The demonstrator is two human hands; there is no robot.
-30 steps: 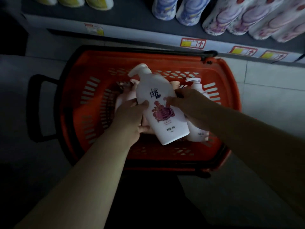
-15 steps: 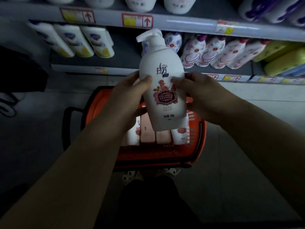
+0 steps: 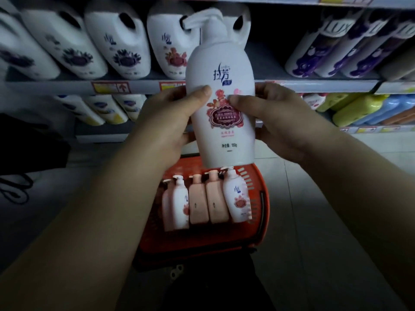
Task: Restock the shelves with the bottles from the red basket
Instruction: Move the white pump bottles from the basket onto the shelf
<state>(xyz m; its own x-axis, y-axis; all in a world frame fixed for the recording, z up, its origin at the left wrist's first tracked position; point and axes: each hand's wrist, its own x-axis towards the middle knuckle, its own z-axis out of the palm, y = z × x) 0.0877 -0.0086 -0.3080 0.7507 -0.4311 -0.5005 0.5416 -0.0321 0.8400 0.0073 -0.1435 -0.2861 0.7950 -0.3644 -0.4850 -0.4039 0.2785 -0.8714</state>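
A white pump bottle (image 3: 221, 63) with a red flower label is held upright in front of the shelves. My left hand (image 3: 166, 122) grips its left side and my right hand (image 3: 278, 117) grips its right side, thumbs on the label. Below, the red basket (image 3: 258, 234) stands on the floor with several white and peach pump bottles (image 3: 198, 203) lying side by side in it. The held bottle's pump head overlaps a white jug with a red flower label (image 3: 170, 48) on the shelf (image 3: 67, 85) behind.
White jugs with dark flower labels (image 3: 121, 46) fill the shelf to the left; purple-labelled bottles (image 3: 332, 50) stand to the right. A dark gap lies between them behind the held bottle. A lower shelf holds yellow, blue and white bottles (image 3: 359, 108). Grey tiled floor surrounds the basket.
Both hands have lifted the white bottle out of the basket and up to shelf height. The view has tilted up from the basket to the shelves.
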